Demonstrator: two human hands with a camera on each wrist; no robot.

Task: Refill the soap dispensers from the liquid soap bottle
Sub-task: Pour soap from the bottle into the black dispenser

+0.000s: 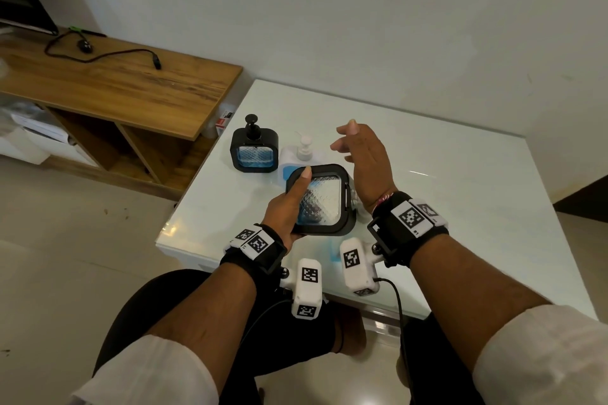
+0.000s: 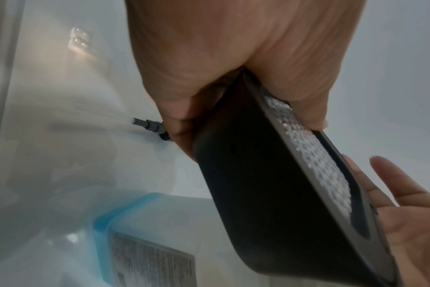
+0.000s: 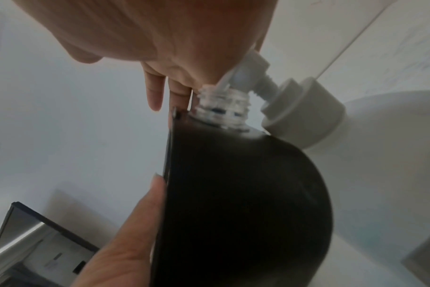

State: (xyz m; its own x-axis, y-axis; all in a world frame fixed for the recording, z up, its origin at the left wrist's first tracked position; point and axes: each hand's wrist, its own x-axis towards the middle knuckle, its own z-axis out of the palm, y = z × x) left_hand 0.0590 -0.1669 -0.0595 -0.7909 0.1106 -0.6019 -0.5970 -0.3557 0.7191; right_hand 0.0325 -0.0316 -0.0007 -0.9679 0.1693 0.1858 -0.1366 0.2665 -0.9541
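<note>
My left hand [image 1: 291, 207] grips a black square soap dispenser [image 1: 320, 200] with a clear textured window, tilted above the white table [image 1: 460, 194], thumb across its face. Its threaded neck [image 3: 224, 108] is bare, with no pump on it. My right hand [image 1: 348, 141] hovers open just above and right of it, holding nothing. A second black dispenser [image 1: 255, 149] stands upright with its pump on, blue liquid inside. The white liquid soap bottle [image 1: 302, 154] with a pump top stands behind the held dispenser. A black pump piece with a clear tube [image 2: 150, 127] lies on the table.
A wooden shelf unit [image 1: 131, 85] with a black cable on top stands left of the table. The white wall runs close behind the table. The table's near edge [image 1: 378, 309] is just above my knees.
</note>
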